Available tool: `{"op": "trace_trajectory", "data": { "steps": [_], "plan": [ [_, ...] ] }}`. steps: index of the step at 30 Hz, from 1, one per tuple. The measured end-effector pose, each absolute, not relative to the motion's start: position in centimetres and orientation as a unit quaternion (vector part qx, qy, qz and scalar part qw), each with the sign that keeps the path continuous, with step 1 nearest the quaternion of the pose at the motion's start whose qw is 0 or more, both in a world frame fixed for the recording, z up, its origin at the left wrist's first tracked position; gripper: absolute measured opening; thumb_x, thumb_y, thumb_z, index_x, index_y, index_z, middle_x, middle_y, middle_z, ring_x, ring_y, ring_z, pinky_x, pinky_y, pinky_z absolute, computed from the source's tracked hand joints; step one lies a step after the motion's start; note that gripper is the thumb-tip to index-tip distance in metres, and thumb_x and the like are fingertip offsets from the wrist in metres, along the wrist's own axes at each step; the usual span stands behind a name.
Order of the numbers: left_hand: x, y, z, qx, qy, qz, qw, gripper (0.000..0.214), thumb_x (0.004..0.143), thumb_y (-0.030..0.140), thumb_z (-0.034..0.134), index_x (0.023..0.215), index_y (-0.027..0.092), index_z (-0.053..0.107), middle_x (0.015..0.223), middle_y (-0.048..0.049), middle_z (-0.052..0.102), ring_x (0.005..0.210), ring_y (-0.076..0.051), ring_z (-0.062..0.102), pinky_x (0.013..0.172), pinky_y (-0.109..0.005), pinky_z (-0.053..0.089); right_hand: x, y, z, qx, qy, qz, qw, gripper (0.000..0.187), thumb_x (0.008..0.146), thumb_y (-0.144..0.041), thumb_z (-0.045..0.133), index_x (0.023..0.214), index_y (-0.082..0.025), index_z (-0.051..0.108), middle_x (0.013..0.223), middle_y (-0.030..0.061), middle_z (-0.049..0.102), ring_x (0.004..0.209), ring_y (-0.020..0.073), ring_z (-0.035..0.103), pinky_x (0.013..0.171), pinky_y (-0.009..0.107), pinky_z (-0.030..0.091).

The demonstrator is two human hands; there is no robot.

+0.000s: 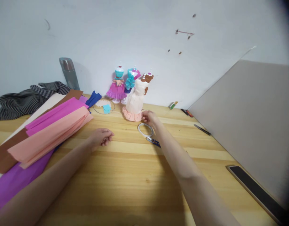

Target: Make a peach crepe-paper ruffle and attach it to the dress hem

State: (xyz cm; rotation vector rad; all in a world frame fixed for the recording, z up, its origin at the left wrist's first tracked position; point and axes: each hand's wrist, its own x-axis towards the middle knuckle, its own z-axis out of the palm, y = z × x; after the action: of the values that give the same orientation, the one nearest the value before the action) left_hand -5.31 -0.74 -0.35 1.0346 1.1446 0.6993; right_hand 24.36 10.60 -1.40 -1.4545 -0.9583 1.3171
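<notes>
My right hand [149,118] reaches to the hem of a small mannequin in a cream and peach paper dress [135,102], its fingers closed at the ruffle. A white tape ring [145,129] and blue-handled scissors [153,142] lie just beside that wrist. My left hand [101,137] rests on the wooden table [125,175] with fingers loosely curled, holding nothing, next to a stack of peach, pink and purple crepe paper sheets [50,131]. Behind the dress stand two more dressed mannequins, one pink [117,88] and one teal [131,81].
A grey metal flask [69,72] and a striped cloth [27,99] are at the back left. A wire hoop with a blue scrap [106,108] lies near the dolls. A large grey board [252,119] leans on the right; a phone [254,188], tweezers [202,129] and small tools lie beside it.
</notes>
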Motion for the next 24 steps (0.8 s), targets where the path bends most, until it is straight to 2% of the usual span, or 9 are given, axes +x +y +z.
{"op": "trace_trajectory", "data": {
  "steps": [8,24],
  "plan": [
    [-5.3,-0.8,-0.5,0.469,0.503,0.312,0.655,0.016,0.074,0.028,0.063,0.073,0.012,0.059,0.055,0.0018,0.058,0.036,-0.004,0.045,0.035,-0.017,0.026,23.3,10.7,-1.7,-0.634,-0.405,0.495,0.434,0.032,0.090,-0.032,0.055,0.117,-0.015,0.055,0.115,0.0083,0.059,0.096,0.0190,0.060,0.081,0.039,0.053],
    [-5.1,-1.1,-0.4,0.483,0.510,0.305,0.643,0.010,0.075,0.022,0.059,0.072,0.012,0.059,0.055,0.0025,0.058,0.035,-0.005,0.046,0.035,-0.017,0.030,23.2,11.5,-2.4,-0.682,-0.415,0.463,0.385,0.034,0.090,-0.033,0.055,0.119,-0.015,0.054,0.119,0.0093,0.057,0.101,0.0206,0.059,0.084,0.041,0.052]
  ]
}}
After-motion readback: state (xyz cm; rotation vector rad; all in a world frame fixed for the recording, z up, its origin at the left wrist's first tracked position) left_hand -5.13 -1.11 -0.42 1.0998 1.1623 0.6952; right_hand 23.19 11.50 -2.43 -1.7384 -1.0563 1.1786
